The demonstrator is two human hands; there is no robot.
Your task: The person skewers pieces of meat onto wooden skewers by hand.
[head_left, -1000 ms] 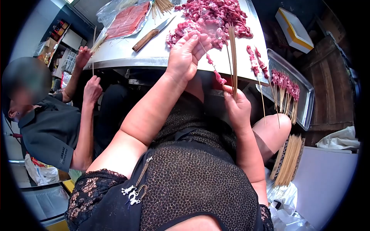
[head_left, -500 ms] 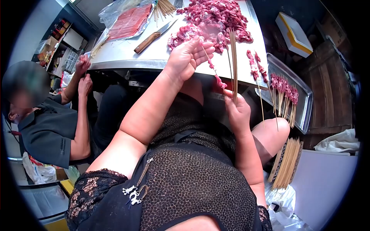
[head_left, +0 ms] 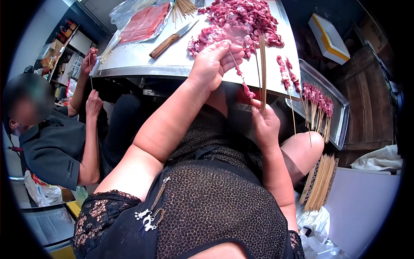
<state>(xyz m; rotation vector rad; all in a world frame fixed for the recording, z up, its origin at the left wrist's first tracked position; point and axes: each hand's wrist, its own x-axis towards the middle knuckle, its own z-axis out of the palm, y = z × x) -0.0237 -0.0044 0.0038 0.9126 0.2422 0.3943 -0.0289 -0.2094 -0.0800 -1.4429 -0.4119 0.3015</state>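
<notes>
My right hand is closed around several bamboo skewers, held over my lap at the table's near edge. One of them, a meat skewer, leans up to the left with small red pieces threaded along it. At its upper end, thumb and forefinger of my left hand pinch a bit of meat, mostly hidden by the fingers; the other fingers are loosely spread. Just beyond lies a big pile of cut raw meat. Two loaded skewers rest on the table's right edge.
A knife lies left of the pile, beside a bag of thin red skewered meat. Finished skewers sit in a metal tray at right. Below is a box of bare skewers. A co-worker holds a stick at left.
My left hand has shifted slightly, still at the skewer's upper end. My right hand stays almost in place. The co-worker's hands have moved apart along a stick.
</notes>
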